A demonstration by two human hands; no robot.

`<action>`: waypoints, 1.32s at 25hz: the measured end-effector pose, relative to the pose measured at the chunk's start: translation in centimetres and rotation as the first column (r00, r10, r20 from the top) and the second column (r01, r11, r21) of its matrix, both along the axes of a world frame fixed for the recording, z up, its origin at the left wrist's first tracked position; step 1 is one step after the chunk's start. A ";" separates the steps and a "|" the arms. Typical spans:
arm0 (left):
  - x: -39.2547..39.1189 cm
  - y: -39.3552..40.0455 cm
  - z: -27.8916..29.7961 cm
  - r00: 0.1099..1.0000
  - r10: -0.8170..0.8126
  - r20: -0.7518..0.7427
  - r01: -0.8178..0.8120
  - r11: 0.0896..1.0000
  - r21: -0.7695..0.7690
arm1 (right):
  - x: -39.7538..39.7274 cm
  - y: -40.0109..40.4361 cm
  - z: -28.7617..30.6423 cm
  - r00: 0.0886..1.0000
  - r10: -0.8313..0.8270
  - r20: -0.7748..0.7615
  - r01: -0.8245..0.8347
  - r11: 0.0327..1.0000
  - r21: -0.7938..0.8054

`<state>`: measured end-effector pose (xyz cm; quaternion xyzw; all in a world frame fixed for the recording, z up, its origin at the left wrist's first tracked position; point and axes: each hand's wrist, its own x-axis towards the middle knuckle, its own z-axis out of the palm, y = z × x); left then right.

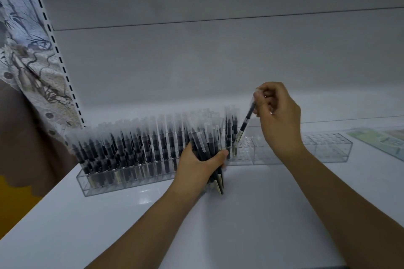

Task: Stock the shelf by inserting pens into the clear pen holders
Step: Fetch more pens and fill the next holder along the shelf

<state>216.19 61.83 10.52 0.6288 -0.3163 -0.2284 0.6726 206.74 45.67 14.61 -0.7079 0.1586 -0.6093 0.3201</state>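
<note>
A long row of clear pen holders (306,153) stands on the white shelf (251,214). Its left part is packed with several black pens with frosted caps (135,148); its right part shows vacant slots. My left hand (196,164) grips a bundle of black pens (209,153) upright, their ends resting on the shelf in front of the holders. My right hand (277,116) pinches the cap end of a single black pen (246,124), tilted, with its lower end in a slot just right of the filled section.
A slotted shelf upright (59,59) runs along the left edge, with a patterned fabric (21,50) beyond it. A greenish printed sheet (380,140) lies on the shelf at far right. The grey back wall stands close behind the holders.
</note>
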 end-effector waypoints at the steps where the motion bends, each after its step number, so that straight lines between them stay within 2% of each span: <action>1: 0.0 0.0 0.0 1.000 0.000 0.000 0.000 1.000 -0.002 | -0.1 0.0 0.0 1.000 0.000 0.012 0.000 1.000 0.008; 4: -0.1 0.0 0.0 1.000 -0.009 -0.008 0.009 1.000 -0.015 | 0.2 0.0 -0.3 0.997 0.002 -0.076 -0.006 0.999 -0.051; 8: -0.1 0.0 0.1 1.000 0.002 0.006 -0.002 1.000 -0.011 | 1.2 -0.1 -1.0 0.929 -0.010 -0.371 -0.052 0.986 -0.156; 12: -0.2 0.0 0.1 1.000 0.005 0.011 -0.005 1.000 -0.013 | 1.4 0.0 -1.3 0.899 -0.009 -0.438 -0.041 0.994 -0.105; 14: -0.1 0.0 0.1 1.000 0.004 0.016 -0.003 1.000 -0.010 | 1.2 0.2 -1.1 0.911 -0.059 -0.408 0.020 0.995 -0.099; 16: -0.1 0.0 0.1 1.000 0.007 0.026 -0.006 1.000 -0.009 | 0.8 0.6 -0.5 0.949 -0.068 -0.307 0.051 0.997 -0.064; 18: -0.1 0.0 0.1 1.000 0.015 0.028 -0.015 1.000 -0.009 | 0.2 1.6 0.1 0.944 0.101 -0.314 -0.105 0.994 0.007; 20: 0.0 -0.1 0.0 0.999 0.015 0.037 -0.014 1.000 -0.015 | 0.2 2.9 0.1 0.853 0.294 -0.431 -0.295 0.953 0.065; 22: 0.0 -0.2 0.1 0.998 0.020 0.053 -0.019 1.000 -0.018 | 0.5 3.6 -0.1 0.819 0.332 -0.468 -0.334 0.939 0.082; 27: 0.1 -0.2 0.1 0.997 0.039 0.066 -0.038 0.999 -0.008 | 0.6 3.4 0.1 0.815 0.407 -0.412 -0.365 0.913 0.180; 30: 0.0 -0.1 0.1 0.997 0.042 0.063 -0.042 0.999 0.004 | 0.3 2.9 0.2 0.816 0.480 -0.322 -0.421 0.875 0.239; 33: -0.4 0.1 0.4 0.999 0.012 0.033 -0.012 1.000 -0.001 | -0.1 1.8 0.8 0.891 0.427 -0.153 -0.381 0.888 0.258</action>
